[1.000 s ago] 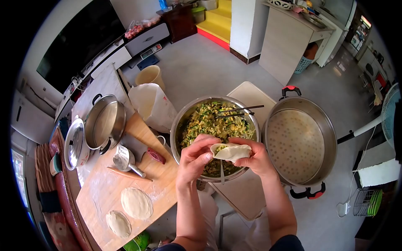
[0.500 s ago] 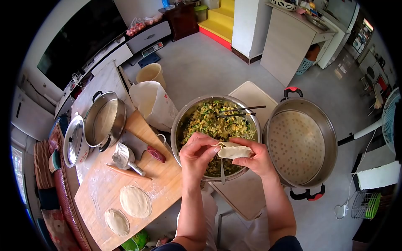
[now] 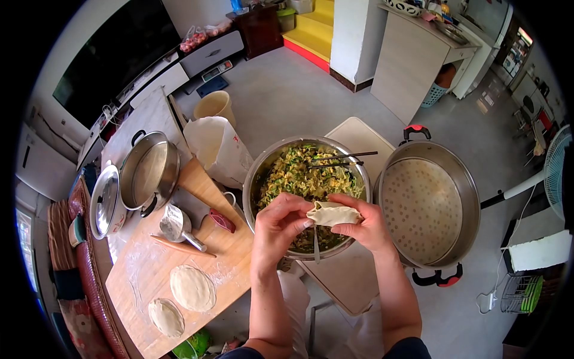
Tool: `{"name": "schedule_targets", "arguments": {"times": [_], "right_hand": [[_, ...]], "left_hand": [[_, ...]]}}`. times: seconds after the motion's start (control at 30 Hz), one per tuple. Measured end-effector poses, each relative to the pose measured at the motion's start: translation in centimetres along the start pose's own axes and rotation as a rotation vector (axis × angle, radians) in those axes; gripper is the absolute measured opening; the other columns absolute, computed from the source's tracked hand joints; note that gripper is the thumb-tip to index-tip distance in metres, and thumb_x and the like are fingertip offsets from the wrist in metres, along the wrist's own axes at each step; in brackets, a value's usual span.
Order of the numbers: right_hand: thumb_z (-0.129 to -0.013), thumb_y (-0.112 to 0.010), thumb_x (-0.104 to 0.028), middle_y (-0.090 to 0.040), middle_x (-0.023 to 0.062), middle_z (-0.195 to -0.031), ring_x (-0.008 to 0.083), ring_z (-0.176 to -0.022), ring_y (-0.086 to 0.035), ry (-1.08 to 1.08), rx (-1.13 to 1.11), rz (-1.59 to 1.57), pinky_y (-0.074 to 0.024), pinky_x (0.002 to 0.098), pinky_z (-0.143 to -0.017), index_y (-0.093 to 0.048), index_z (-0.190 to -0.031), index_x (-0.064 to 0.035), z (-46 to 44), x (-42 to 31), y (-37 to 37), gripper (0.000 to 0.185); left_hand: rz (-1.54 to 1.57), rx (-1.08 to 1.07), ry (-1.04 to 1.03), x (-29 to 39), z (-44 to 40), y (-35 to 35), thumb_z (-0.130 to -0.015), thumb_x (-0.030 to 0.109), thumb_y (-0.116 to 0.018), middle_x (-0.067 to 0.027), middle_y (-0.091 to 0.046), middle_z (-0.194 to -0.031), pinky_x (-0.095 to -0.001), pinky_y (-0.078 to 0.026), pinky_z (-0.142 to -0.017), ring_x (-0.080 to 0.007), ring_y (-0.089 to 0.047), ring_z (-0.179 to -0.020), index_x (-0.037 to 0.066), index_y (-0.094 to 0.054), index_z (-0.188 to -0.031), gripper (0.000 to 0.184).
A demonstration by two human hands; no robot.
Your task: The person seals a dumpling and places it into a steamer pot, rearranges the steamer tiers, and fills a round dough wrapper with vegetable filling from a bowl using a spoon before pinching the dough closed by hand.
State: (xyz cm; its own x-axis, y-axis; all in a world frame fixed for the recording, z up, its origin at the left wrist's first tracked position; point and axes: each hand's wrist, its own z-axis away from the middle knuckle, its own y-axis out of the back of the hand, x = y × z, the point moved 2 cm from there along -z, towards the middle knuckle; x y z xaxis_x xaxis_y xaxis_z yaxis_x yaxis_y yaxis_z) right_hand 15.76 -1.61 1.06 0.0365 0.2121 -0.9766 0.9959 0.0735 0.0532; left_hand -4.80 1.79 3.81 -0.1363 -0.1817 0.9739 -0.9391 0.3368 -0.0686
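Over the filling bowl, a folded dough dumpling (image 3: 335,213) is held up between my two hands. My left hand (image 3: 280,222) pinches its left end with thumb and fingers. The right end is gripped by my right hand (image 3: 369,227), thumb below and fingers along the top edge. The upper edge of the dumpling looks crimped. Beneath lies a large steel bowl (image 3: 250,188) of chopped green and yellow filling (image 3: 302,170). Dark chopsticks (image 3: 344,163) rest in it, and a spoon handle (image 3: 317,245) sticks out at the near side.
Two flat dough rounds (image 3: 192,288) lie on a floured wooden board (image 3: 233,272) at left, with a rolling pin (image 3: 179,245), a metal scoop (image 3: 179,226) and a steel pan (image 3: 170,164) beyond. To the right stands a large pot (image 3: 469,209) with a dotted liner. A flour bag (image 3: 224,158) stands behind.
The dumpling has turned slightly in my hands, and its upper edge now looks more closed and crimped. My left fingers have shifted a little down and left along its end.
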Motion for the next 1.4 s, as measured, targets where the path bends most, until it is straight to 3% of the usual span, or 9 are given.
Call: {"name": "schedule_targets", "arguments": {"times": [0.23, 0.43, 0.6, 0.73, 0.83, 0.93, 1.1, 1.2, 1.4], "right_hand": [[-0.073, -0.084, -0.006, -0.07, 0.0085, -0.115, 0.0145, -0.1, -0.066, -0.001, -0.028, 0.035, -0.0517, 0.028, -0.087, -0.063, -0.126, -0.002, 0.1, -0.2, -0.2, 0.057], [-0.072, -0.084, -0.007, -0.069, 0.0089, -0.115, 0.0175, -0.1, -0.067, 0.055, -0.048, 0.096, -0.053, 0.0293, -0.085, -0.064, -0.124, -0.0066, -0.1, -1.1, -0.3, 0.056], [-0.071, -0.084, -0.007, -0.069, 0.0094, -0.116, 0.0196, -0.101, -0.067, 0.091, -0.059, 0.132, -0.0533, 0.03, -0.086, -0.065, -0.124, -0.0071, -0.1, -1.4, -0.4, 0.056], [-0.07, -0.084, -0.005, -0.069, 0.0098, -0.115, 0.0187, -0.099, -0.068, 0.089, -0.058, 0.141, -0.0535, 0.0296, -0.084, -0.065, -0.123, -0.0051, -0.1, -1.4, -0.4, 0.056], [-0.07, -0.083, -0.001, -0.07, 0.01, -0.112, 0.0162, -0.096, -0.068, 0.109, -0.037, 0.146, -0.0532, 0.028, -0.082, -0.064, -0.123, -0.0012, -0.2, -1.5, -0.5, 0.056], [-0.07, -0.083, -0.001, -0.07, 0.0102, -0.111, 0.016, -0.096, -0.068, 0.11, -0.011, 0.139, -0.0531, 0.0277, -0.082, -0.064, -0.123, -0.0009, -0.2, -1.4, -0.5, 0.056], [-0.07, -0.082, 0.0, -0.07, 0.0105, -0.112, 0.016, -0.097, -0.067, 0.076, -0.005, 0.13, -0.053, 0.0277, -0.083, -0.063, -0.124, -0.0007, -0.1, -1.2, -0.3, 0.056], [-0.07, -0.084, -0.006, -0.07, 0.0113, -0.113, 0.0203, -0.097, -0.069, 0.087, -0.005, 0.181, -0.0549, 0.0309, -0.081, -0.065, -0.124, -0.0079, -0.2, -1.6, -0.4, 0.057], [-0.07, -0.084, -0.003, -0.07, 0.0112, -0.113, 0.0165, -0.097, -0.068, 0.096, -0.007, 0.191, -0.0531, 0.0283, -0.083, -0.064, -0.123, -0.0006, -0.2, -2.1, -0.5, 0.056]], "left_hand": [[-0.058, 0.022, -0.142, -0.8, -0.1, 0.0, -0.076, 0.0, -0.078, -0.0057, -0.061, -0.092, -0.0241, -0.047, -0.07, -0.0128, -0.058, -0.084, -0.003, -0.07, -0.093, 0.019], [0.086, 0.046, 0.106, -0.1, 0.2, -0.1, -0.077, -0.009, -0.071, -0.0042, -0.06, -0.089, -0.0253, -0.049, -0.073, -0.0137, -0.059, -0.084, -0.001, -0.071, -0.094, 0.019], [-0.088, -0.016, -0.091, -0.1, -0.2, 0.1, -0.076, -0.008, -0.072, -0.0046, -0.061, -0.088, -0.0268, -0.049, -0.074, -0.0154, -0.06, -0.083, 0.0, -0.072, -0.094, 0.019], [-0.134, 0.014, -0.134, -0.9, -0.3, 0.3, -0.078, -0.003, -0.074, -0.006, -0.062, -0.09, -0.0261, -0.048, -0.073, -0.0152, -0.059, -0.084, -0.002, -0.072, -0.092, 0.014], [-0.175, 0.072, -0.115, -0.8, -0.2, 0.0, -0.077, -0.008, -0.072, -0.0065, -0.063, -0.088, -0.027, -0.05, -0.071, -0.0156, -0.06, -0.082, -0.002, -0.071, -0.092, 0.017], [-0.176, 0.083, 0.022, -0.2, -0.1, -0.2, -0.077, -0.007, -0.072, -0.0066, -0.063, -0.089, -0.0265, -0.05, -0.069, -0.0152, -0.061, -0.081, -0.002, -0.07, -0.094, 0.018], [-0.137, 0.044, -0.066, 0.8, -0.2, -0.6, -0.079, -0.007, -0.072, -0.0065, -0.062, -0.091, -0.0258, -0.053, -0.07, -0.0149, -0.063, -0.081, -0.002, -0.069, -0.097, 0.019], [-0.177, 0.062, -0.073, 0.6, -0.1, -0.6, -0.079, -0.007, -0.073, -0.0066, -0.063, -0.092, -0.0261, -0.054, -0.072, -0.0152, -0.064, -0.081, -0.003, -0.069, -0.095, 0.017], [-0.231, 0.092, -0.1, -0.3, -0.1, -0.5, -0.078, -0.005, -0.074, -0.0054, -0.062, -0.089, -0.0239, -0.049, -0.066, -0.0125, -0.06, -0.079, -0.004, -0.068, -0.09, 0.012]]}}
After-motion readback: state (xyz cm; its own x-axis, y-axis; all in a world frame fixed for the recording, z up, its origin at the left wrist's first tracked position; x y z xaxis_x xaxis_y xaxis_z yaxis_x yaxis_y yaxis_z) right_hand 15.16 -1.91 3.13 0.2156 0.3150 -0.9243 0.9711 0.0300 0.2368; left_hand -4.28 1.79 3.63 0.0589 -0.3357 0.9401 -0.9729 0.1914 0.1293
